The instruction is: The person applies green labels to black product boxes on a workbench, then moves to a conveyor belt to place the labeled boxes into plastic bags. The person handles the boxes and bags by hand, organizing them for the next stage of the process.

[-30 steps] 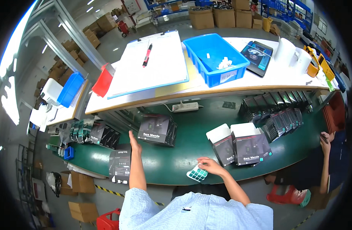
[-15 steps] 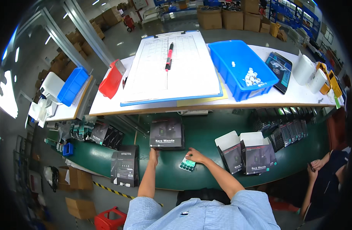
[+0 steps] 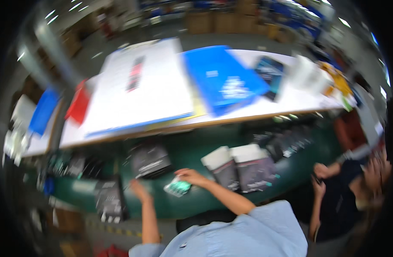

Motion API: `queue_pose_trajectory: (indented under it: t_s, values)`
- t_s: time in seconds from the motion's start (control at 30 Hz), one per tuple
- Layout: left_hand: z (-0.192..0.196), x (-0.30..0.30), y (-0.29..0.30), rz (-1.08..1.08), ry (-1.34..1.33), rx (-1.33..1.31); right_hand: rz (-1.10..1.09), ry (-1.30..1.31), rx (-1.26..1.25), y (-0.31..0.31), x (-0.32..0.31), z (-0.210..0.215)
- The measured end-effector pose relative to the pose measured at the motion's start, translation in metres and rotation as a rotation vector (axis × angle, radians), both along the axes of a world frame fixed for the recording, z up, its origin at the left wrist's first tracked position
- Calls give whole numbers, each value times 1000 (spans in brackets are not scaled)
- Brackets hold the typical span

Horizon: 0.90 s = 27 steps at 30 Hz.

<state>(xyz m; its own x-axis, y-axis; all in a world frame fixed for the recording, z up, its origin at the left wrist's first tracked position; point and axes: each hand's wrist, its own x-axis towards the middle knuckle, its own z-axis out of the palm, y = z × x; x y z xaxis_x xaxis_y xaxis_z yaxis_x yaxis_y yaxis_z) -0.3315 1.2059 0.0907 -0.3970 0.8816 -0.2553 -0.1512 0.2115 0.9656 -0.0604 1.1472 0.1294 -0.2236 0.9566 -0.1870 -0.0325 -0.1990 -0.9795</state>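
The whole picture is smeared by motion. My right hand (image 3: 190, 176) is closed on the upper edge of a small sheet of green squares (image 3: 178, 187), low over the green worktop. It may be a sticker sheet; the blur hides its exact kind. Left of it, my left hand (image 3: 139, 189) is just below a stack of black printed boxes (image 3: 150, 160) and appears apart from it. Its fingers are too blurred to tell open from closed. Right of my right hand stand black boxes with raised white flaps (image 3: 253, 168).
Another black box (image 3: 110, 199) stands left of my left hand. Above the worktop, a white shelf holds a clipboard (image 3: 140, 90), a blue bin (image 3: 224, 81) with small white parts, and a phone (image 3: 270, 75). A co-worker's hands (image 3: 320, 173) are at the right.
The view has swung, so the scene sits further left and tilted. My left hand has come away from the box stack's near edge. The green sheet stays in my right hand.
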Motion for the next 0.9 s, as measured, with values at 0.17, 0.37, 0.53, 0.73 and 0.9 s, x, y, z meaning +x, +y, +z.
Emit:
queue_pose_trajectory:
  t_s: [0.17, 0.37, 0.53, 0.73, 0.9]
  values:
    - [141, 81, -66, -391, 295, 258, -48, 148, 99, -45, 15, 72]
    - [163, 160, -127, -879, -109, -156, -368, -90, 221, -136, 66, 105]
    - [162, 206, -146, -1031, -358, -280, -532, -252, 247, -208, 96, 118]
    - [175, 241, -158, -1104, -478, -328, -711, -340, 298, -243, 114, 130]
    - [218, 270, -181, -1302, -275, -56, -911, 76, 117, -253, 128, 135]
